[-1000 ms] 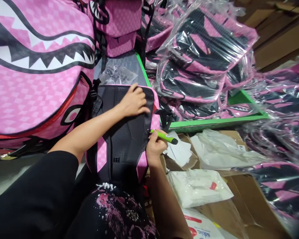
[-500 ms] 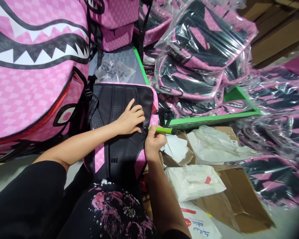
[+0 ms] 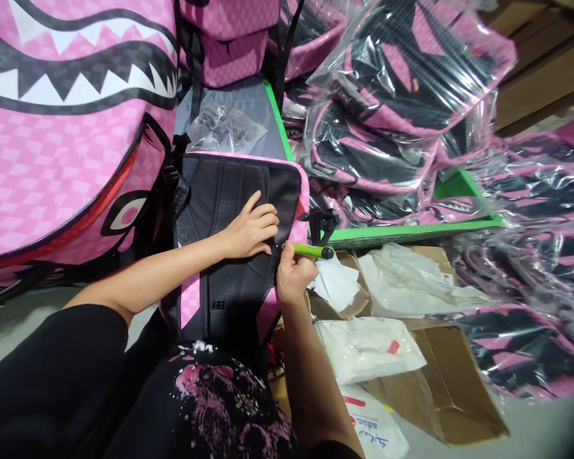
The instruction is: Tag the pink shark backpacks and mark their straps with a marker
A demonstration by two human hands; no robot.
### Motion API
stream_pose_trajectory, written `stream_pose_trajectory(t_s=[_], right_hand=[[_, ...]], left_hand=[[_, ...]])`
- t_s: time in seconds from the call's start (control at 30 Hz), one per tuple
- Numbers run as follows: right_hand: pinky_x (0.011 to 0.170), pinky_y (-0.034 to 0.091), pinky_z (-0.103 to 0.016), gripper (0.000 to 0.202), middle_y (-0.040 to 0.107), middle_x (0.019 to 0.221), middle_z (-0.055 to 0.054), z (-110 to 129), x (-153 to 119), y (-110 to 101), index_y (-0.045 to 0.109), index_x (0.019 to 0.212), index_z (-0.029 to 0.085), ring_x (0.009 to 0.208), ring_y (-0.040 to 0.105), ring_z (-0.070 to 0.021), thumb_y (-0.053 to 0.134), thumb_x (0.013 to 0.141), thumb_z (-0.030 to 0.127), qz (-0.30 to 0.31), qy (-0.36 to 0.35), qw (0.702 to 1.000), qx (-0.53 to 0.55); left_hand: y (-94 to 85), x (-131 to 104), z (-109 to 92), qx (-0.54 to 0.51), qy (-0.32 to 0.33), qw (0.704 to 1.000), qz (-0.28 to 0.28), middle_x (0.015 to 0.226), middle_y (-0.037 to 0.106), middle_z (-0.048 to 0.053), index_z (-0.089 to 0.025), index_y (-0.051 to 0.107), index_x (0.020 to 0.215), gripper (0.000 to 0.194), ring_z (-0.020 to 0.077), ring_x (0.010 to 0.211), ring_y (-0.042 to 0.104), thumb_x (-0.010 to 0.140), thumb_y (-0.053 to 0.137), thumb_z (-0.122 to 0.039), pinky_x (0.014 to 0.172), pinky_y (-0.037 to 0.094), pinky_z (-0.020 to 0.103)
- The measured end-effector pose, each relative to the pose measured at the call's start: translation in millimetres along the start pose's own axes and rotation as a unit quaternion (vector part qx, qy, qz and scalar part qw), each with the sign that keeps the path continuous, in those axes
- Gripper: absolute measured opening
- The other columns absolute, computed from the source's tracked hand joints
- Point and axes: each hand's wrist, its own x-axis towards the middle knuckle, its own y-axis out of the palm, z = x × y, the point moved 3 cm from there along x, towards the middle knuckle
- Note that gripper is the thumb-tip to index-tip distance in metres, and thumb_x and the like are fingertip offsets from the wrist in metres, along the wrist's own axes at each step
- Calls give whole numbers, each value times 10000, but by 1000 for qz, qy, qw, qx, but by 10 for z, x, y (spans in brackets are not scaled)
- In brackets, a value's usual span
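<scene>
A black backpack [image 3: 239,280] with pink checkered trim lies across my lap, its padded back panel facing up. My left hand [image 3: 252,226] rests palm down on that panel, fingers apart, holding nothing. At the bag's right edge, my right hand [image 3: 294,271] is closed around a slim lime-green pen-like tool [image 3: 310,250] with a black end pointing right. The tool's other tip is at the bag's edge, too small to make out. A black strap with a buckle [image 3: 321,223] hangs just above the tool.
A large pink shark-mouth backpack [image 3: 76,146] stands close on the left. Plastic-wrapped backpacks [image 3: 411,70] are piled beyond a green-edged table [image 3: 411,228]. A clear bag of small dark items [image 3: 224,131] lies ahead. Opened cartons [image 3: 459,382] and white plastic packages [image 3: 370,344] sit at right.
The camera view has shifted slightly. Both hands keep nearly the same place on the backpack, and the green tool has swung very slightly, its black end a little further left.
</scene>
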Motion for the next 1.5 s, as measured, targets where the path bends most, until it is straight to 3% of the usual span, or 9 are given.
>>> stream_pose_trajectory(t_s=[0.13,0.3,0.6,1.07,1.33,1.5], right_hand=[[533,401,-289,625,574,539,-64,18,0,-16,688,742,128,491,548,-171,371,962,620,-13,-6,1000,2],[525,398,-305,635,567,518,-75,26,-5,10,635,614,164,488,560,-195,385,942,647,-8,5,1000,-13],[523,370,-310,663,585,555,-102,16,-20,21,665,684,140,505,549,-204,346,944,660,12,16,1000,-14],[521,353,-317,727,579,512,-115,12,-8,-3,572,536,184,486,557,-221,268,922,720,40,33,998,-41],[542,389,-321,722,608,543,-124,37,-2,-17,623,605,167,512,579,-230,279,917,720,42,49,998,-25],[550,393,-327,736,610,531,-133,47,13,-17,582,549,193,523,589,-241,259,895,756,51,62,996,-30]], left_hand=[[16,-8,2,-3,0,1000,-3,1121,637,78,-187,618,961,434,267,1225,459,878,517,-601,1219,33,617],[38,-17,11,-14,-9,1000,3,1135,637,82,-190,620,962,419,270,1233,458,872,536,-591,1218,43,622],[16,-11,-10,-3,-6,1000,-3,1108,645,81,-180,616,942,403,270,1226,474,885,529,-569,1217,74,624],[21,-31,-23,12,4,1000,-24,1089,641,86,-163,604,944,376,268,1211,480,882,557,-531,1213,108,622],[26,-27,-26,9,-8,1000,2,1122,630,90,-175,609,964,348,273,1245,460,859,605,-507,1217,113,614],[20,-27,-28,8,-8,1000,1,1118,630,90,-175,606,963,348,275,1244,458,849,620,-504,1215,118,616]])
